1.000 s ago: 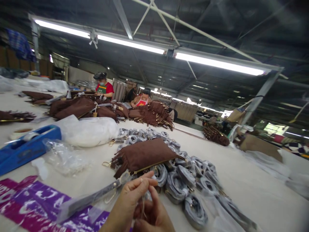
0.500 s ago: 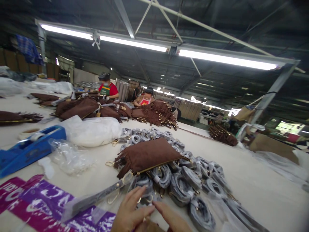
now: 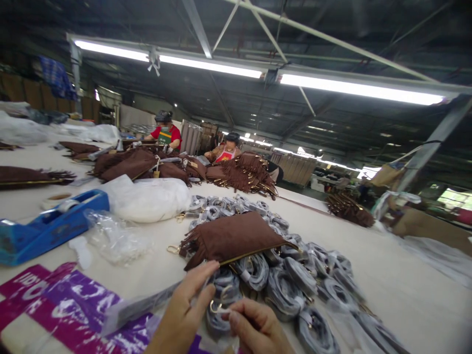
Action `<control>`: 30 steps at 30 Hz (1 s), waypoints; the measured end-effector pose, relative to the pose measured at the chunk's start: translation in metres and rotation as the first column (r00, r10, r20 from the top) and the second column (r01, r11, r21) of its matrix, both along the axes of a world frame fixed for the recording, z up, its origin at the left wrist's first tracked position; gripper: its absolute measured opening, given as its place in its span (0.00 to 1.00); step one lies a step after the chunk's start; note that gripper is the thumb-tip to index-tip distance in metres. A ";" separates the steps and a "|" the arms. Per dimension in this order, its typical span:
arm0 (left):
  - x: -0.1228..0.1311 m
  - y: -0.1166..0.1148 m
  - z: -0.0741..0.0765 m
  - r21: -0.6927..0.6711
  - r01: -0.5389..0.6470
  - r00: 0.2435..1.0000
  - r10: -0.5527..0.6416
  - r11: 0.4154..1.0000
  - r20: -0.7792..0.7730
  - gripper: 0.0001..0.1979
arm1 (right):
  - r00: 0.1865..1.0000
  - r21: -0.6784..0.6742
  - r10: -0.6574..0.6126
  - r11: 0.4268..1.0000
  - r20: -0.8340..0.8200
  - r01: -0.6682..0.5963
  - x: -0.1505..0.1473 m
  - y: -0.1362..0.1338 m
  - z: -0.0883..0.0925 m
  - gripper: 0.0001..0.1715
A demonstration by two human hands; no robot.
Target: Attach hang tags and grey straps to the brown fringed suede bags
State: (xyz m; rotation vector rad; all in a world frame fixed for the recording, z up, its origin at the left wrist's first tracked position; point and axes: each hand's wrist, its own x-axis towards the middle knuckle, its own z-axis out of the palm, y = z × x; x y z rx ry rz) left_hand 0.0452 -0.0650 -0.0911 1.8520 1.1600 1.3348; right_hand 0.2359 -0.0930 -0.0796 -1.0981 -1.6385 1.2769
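Observation:
My left hand (image 3: pixel 190 307) is open, thumb apart and fingers stretched towards the lower edge of a brown fringed pouch (image 3: pixel 236 238) with a gold zip. Whether the fingertips touch the pouch I cannot tell. Beside it, my right hand (image 3: pixel 256 322) is closed in a pinch; a thin pale bit shows at the fingertips, too small to name. Under the pouch and around it lie several coiled straps (image 3: pixel 283 290) in clear wrap, with gold clips. A flat wrapped strip (image 3: pixel 136 307) passes behind my left hand, partly hidden.
On the left stand a blue tape dispenser (image 3: pixel 55 223), a crumpled clear bag (image 3: pixel 114 238) and a white plastic bundle (image 3: pixel 151 199). Purple printed plastic (image 3: pixel 81 300) lies in front. Further back are piles of brown pouches (image 3: pixel 243 172) and two people (image 3: pixel 165 135) across the table.
My hands have drawn apart. The left has risen towards the pouch's lower edge; the right has gone from stretched fingers to a pinch. The view has shifted slightly.

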 end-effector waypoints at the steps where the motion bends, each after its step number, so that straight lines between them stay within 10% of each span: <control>1: -0.004 0.010 0.006 -0.028 -0.061 0.997 0.060 0.998 -0.038 0.19 | 0.995 0.116 -0.040 0.993 0.092 0.029 0.001 0.004 0.007 0.24; 10: -0.007 0.058 0.003 -0.126 -0.090 0.896 0.025 0.988 -0.443 0.09 | 0.897 0.529 -0.204 0.848 0.392 -0.038 -0.021 0.041 0.031 0.12; 22: -0.027 0.070 -0.018 -0.134 -0.079 0.978 0.050 0.988 -0.204 0.21 | 0.730 0.553 -0.216 0.793 0.648 -0.257 -0.039 0.087 0.049 0.11; 30: -0.039 0.067 -0.004 -0.122 -0.111 0.983 0.090 0.986 -0.163 0.08 | 0.503 0.474 -0.226 0.760 0.834 -0.445 -0.065 0.110 0.060 0.10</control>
